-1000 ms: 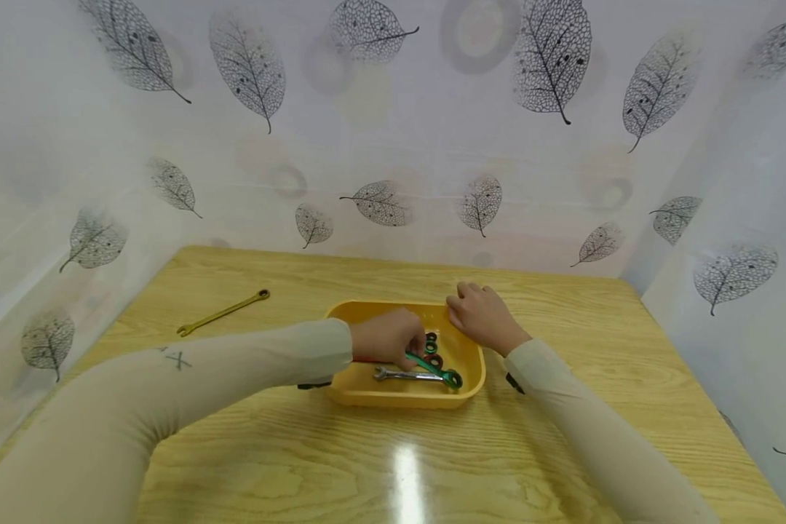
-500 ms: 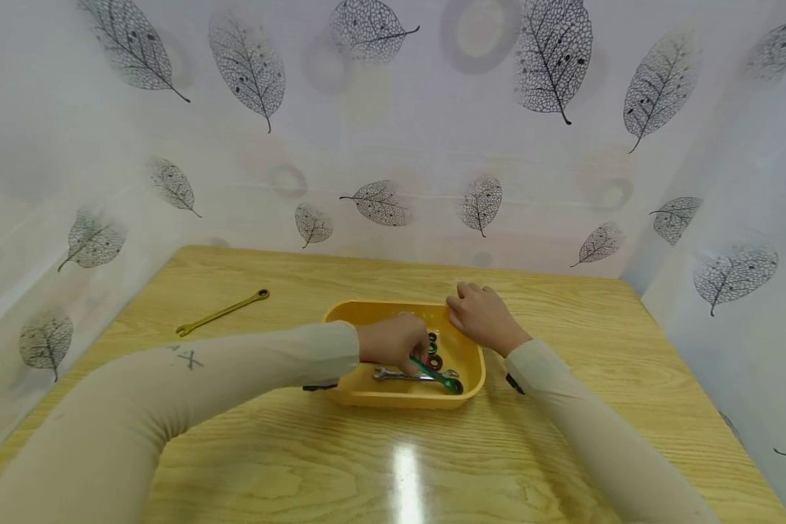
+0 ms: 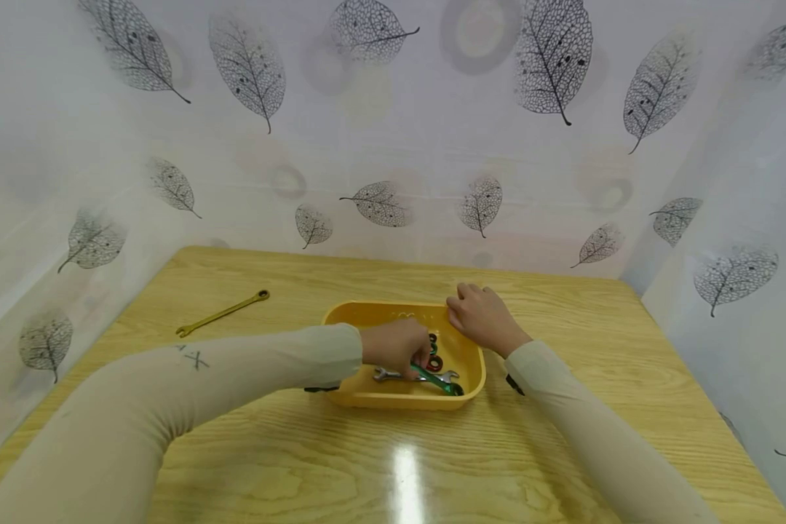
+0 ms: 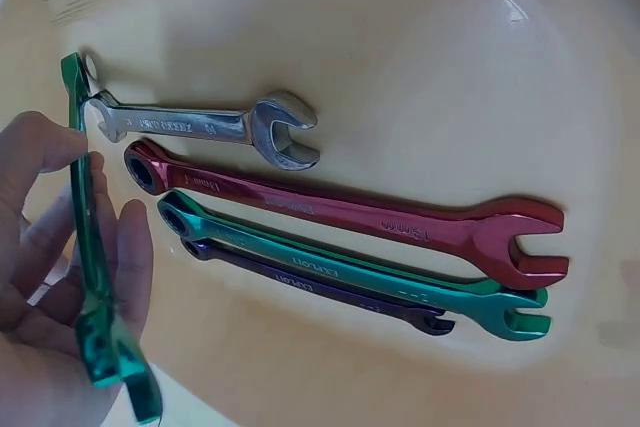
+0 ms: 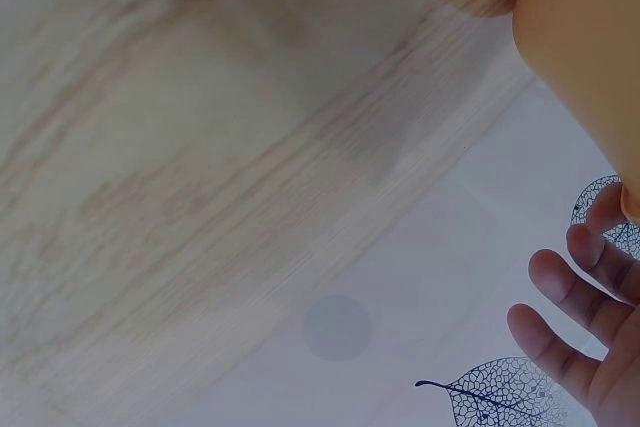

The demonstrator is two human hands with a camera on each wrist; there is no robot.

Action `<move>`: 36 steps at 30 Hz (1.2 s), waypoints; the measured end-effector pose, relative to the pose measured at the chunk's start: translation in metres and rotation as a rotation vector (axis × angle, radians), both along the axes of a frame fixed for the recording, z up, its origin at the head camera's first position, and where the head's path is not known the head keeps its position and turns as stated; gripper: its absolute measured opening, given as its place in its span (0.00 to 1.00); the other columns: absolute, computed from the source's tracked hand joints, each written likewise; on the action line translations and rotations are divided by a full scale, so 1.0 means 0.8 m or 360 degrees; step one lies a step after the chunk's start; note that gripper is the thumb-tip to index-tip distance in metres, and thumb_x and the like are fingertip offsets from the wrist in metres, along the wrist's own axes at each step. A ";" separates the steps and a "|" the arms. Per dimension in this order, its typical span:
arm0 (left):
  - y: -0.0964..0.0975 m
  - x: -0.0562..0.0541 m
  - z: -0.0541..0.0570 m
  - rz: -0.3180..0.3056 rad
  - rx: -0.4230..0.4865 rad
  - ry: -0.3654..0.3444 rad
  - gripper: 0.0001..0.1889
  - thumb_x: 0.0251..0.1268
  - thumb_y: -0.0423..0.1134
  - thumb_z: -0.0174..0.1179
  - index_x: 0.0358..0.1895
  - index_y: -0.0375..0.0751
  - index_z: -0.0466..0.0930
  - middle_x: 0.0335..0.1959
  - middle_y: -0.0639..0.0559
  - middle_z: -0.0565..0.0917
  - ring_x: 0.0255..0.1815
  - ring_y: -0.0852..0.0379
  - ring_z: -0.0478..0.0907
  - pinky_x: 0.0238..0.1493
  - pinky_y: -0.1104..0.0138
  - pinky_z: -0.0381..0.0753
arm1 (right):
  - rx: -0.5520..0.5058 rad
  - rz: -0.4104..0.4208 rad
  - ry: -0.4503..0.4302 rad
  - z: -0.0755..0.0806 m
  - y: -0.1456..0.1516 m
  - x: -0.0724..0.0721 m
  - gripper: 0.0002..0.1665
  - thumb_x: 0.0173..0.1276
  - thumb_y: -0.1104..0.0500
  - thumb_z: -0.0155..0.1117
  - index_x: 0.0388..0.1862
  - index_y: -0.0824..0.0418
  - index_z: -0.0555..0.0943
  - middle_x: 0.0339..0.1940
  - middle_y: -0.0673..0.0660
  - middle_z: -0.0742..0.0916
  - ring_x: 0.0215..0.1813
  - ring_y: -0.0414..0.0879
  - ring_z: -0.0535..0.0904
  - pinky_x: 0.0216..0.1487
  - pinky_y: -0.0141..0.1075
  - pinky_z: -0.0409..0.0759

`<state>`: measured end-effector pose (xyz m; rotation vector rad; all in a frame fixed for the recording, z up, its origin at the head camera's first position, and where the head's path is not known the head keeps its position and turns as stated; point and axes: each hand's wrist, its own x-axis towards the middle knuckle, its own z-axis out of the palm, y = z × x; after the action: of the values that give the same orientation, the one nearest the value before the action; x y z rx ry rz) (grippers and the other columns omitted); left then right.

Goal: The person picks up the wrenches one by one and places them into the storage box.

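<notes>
A yellow plastic bin (image 3: 399, 401) stands on the table, with several wrenches in it. Reaching inside, my left hand (image 3: 395, 345) pinches a green wrench (image 4: 86, 237) between thumb and fingers. That wrench slants across one end of a silver wrench (image 4: 200, 124). Beside these, in the left wrist view, lie a red wrench (image 4: 380, 217), a second green wrench (image 4: 330, 273) and a dark purple wrench (image 4: 310, 294), side by side. My right hand (image 3: 485, 317) holds the bin's far right corner; its thumb is hidden in the right wrist view, where the other fingers (image 5: 565, 285) hang loosely bent.
A gold wrench (image 3: 223, 313) lies on the wooden table (image 3: 288, 466), left of the bin. Behind the table and along both sides hangs a white leaf-print cloth (image 3: 419, 145).
My left hand has shifted slightly right, and the green wrench's ring end has moved a little toward the bin's near right side. The right hand and the bin have stayed put.
</notes>
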<state>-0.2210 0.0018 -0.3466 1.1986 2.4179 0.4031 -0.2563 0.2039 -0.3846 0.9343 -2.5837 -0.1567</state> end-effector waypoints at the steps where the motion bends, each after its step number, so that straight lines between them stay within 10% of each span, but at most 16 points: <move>1: 0.000 0.000 0.000 -0.0001 -0.0004 -0.0003 0.03 0.47 0.31 0.69 0.26 0.40 0.84 0.22 0.56 0.83 0.22 0.68 0.74 0.26 0.78 0.74 | 0.0000 0.0000 -0.0001 0.000 0.000 0.000 0.09 0.68 0.56 0.55 0.29 0.57 0.77 0.24 0.54 0.69 0.24 0.45 0.61 0.26 0.35 0.57; 36: 0.009 -0.005 -0.019 -0.0243 -0.0420 -0.0025 0.05 0.49 0.34 0.70 0.32 0.43 0.87 0.27 0.57 0.85 0.24 0.72 0.73 0.28 0.80 0.74 | -0.0009 -0.0008 -0.0031 0.002 -0.001 0.000 0.08 0.67 0.56 0.55 0.29 0.57 0.76 0.24 0.54 0.70 0.24 0.44 0.61 0.26 0.35 0.57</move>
<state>-0.2246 0.0090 -0.3621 1.2430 2.2610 0.0450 -0.2561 0.2031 -0.3829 0.9317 -2.6032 -0.1427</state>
